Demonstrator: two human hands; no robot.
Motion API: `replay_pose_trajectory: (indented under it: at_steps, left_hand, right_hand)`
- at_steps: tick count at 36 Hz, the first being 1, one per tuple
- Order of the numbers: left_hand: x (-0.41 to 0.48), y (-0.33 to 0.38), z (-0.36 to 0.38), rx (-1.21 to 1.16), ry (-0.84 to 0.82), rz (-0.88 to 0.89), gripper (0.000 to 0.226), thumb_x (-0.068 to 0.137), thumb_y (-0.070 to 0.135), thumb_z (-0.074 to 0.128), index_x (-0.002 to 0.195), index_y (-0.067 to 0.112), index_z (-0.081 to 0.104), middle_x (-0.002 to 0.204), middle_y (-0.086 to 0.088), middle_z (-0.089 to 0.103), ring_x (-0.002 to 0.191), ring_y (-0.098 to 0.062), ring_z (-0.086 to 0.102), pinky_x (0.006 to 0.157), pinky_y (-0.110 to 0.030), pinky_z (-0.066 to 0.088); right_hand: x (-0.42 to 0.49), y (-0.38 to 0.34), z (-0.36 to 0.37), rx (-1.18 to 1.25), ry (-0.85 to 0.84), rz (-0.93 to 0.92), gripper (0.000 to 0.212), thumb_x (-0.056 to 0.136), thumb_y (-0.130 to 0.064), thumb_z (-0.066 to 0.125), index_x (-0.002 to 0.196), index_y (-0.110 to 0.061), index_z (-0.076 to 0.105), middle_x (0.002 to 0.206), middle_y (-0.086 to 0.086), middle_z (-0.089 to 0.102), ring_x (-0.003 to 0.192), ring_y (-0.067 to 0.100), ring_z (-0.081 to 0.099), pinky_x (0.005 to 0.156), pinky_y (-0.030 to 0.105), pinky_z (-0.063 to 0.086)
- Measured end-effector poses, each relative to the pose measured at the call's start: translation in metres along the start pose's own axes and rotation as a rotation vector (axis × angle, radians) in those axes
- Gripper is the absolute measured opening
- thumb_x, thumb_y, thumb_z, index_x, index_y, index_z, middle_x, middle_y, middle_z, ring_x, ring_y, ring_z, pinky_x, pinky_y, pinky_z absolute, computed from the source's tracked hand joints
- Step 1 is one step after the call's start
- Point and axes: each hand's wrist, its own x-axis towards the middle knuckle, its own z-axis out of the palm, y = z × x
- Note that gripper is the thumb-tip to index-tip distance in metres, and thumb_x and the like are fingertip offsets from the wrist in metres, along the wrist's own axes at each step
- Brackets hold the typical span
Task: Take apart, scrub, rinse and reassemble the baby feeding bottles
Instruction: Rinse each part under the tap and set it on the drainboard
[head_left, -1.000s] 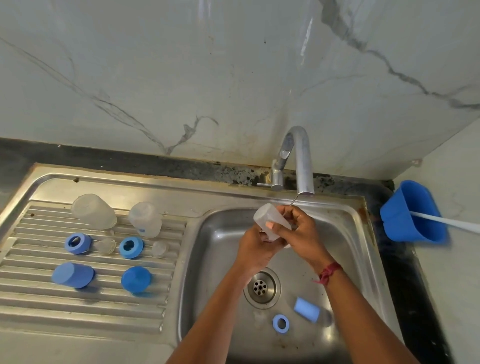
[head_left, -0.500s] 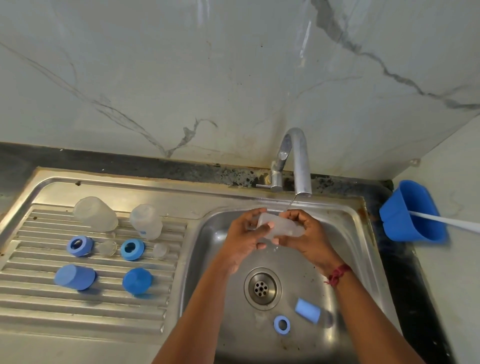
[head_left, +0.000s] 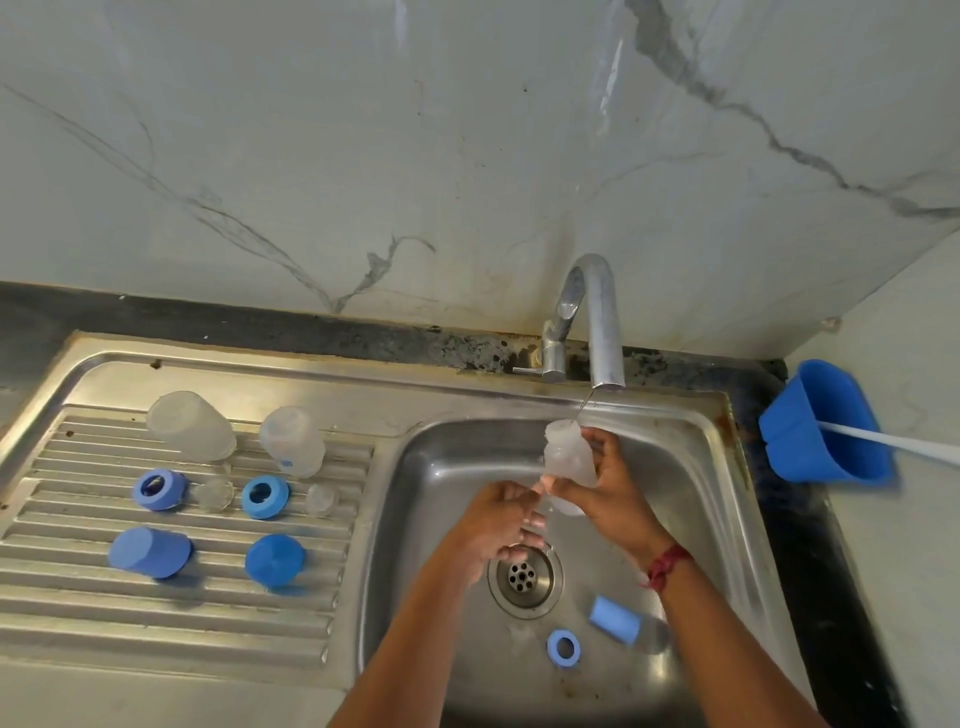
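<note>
Clear bottle body (head_left: 569, 457), centre frame: light, likely wet-slick; my right hand (head_left: 613, 499) grips its middle, left hand (head_left: 493, 525) loosely curled.

Bottle (head_left: 569, 457) base hidden by R hand (head_left: 613, 499); white handle (head_left: 893, 443) cut off R edge.

Stainless sink (head_left: 719, 434), lower centre; ribbed drainboard (head_left: 104, 613) at lower left. Drain strainer (head_left: 523, 576) mid-basin. Chrome faucet (head_left: 602, 322) at back rim, thin stream running. Blue holder (head_left: 815, 431), right edge, with white rod (head_left: 904, 448) projecting. Veined marble wall (head_left: 311, 130) above.
</note>
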Motion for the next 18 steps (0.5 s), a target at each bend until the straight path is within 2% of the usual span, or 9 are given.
replay_pose_trajectory:
  at_steps: [3, 5, 10, 14, 16, 18]
  left_hand:
    - [0.007, -0.002, -0.008, -0.096, 0.205, 0.044, 0.011, 0.102, 0.024, 0.054, 0.11, 0.019, 0.059, 0.11, -0.009, 0.069, 0.092, -0.017, 0.068, 0.071, -0.028, 0.052]
    - [0.009, 0.001, -0.01, -0.147, 0.264, 0.076, 0.013, 0.101, 0.022, 0.055, 0.112, 0.018, 0.06, 0.107, -0.006, 0.07, 0.094, -0.018, 0.069, 0.071, -0.028, 0.052]
    - [0.011, 0.011, -0.012, -0.222, 0.297, 0.137, 0.007, 0.098, 0.019, 0.058, 0.104, 0.02, 0.062, 0.102, -0.005, 0.072, 0.087, -0.017, 0.069, 0.074, -0.03, 0.051]
    - [0.012, 0.014, -0.012, -0.32, 0.32, 0.2, 0.017, 0.094, 0.019, 0.065, 0.11, 0.015, 0.063, 0.097, -0.004, 0.071, 0.08, -0.014, 0.067, 0.067, -0.027, 0.049]
    - [0.014, 0.015, -0.012, -0.334, 0.33, 0.226, 0.018, 0.092, 0.02, 0.067, 0.109, 0.015, 0.063, 0.099, -0.006, 0.072, 0.08, -0.012, 0.066, 0.066, -0.027, 0.048]
    - [0.015, 0.016, -0.012, -0.358, 0.341, 0.246, 0.017, 0.092, 0.019, 0.068, 0.108, 0.015, 0.063, 0.096, -0.005, 0.071, 0.081, -0.013, 0.065, 0.067, -0.027, 0.049]
  right_hand:
    - [-0.002, 0.0, -0.006, -0.197, 0.016, -0.08, 0.063, 0.07, -0.017, 0.088, 0.115, -0.034, 0.047, 0.121, -0.008, 0.054, 0.108, 0.013, 0.057, 0.084, 0.029, 0.055]
    - [-0.001, 0.001, -0.007, -0.29, 0.021, -0.175, 0.062, 0.067, -0.007, 0.088, 0.114, -0.028, 0.053, 0.121, -0.007, 0.053, 0.11, 0.012, 0.054, 0.088, 0.028, 0.052]
    - [0.004, 0.011, -0.007, -0.209, 0.133, -0.214, 0.066, 0.064, -0.004, 0.089, 0.114, -0.03, 0.054, 0.123, -0.004, 0.058, 0.115, 0.009, 0.053, 0.095, 0.023, 0.043]
    - [0.002, 0.009, 0.004, -0.183, 0.183, -0.202, 0.065, 0.065, -0.005, 0.089, 0.115, -0.025, 0.054, 0.116, -0.014, 0.062, 0.104, -0.001, 0.057, 0.084, 0.013, 0.043]
    - [0.003, 0.005, 0.008, -0.127, 0.263, -0.178, 0.067, 0.066, -0.008, 0.089, 0.118, -0.027, 0.051, 0.115, -0.017, 0.059, 0.103, -0.002, 0.056, 0.082, 0.013, 0.045]
    - [0.005, 0.0, 0.01, -0.147, 0.26, -0.174, 0.068, 0.067, -0.007, 0.089, 0.118, -0.028, 0.049, 0.112, -0.02, 0.058, 0.101, -0.005, 0.055, 0.08, 0.011, 0.046]
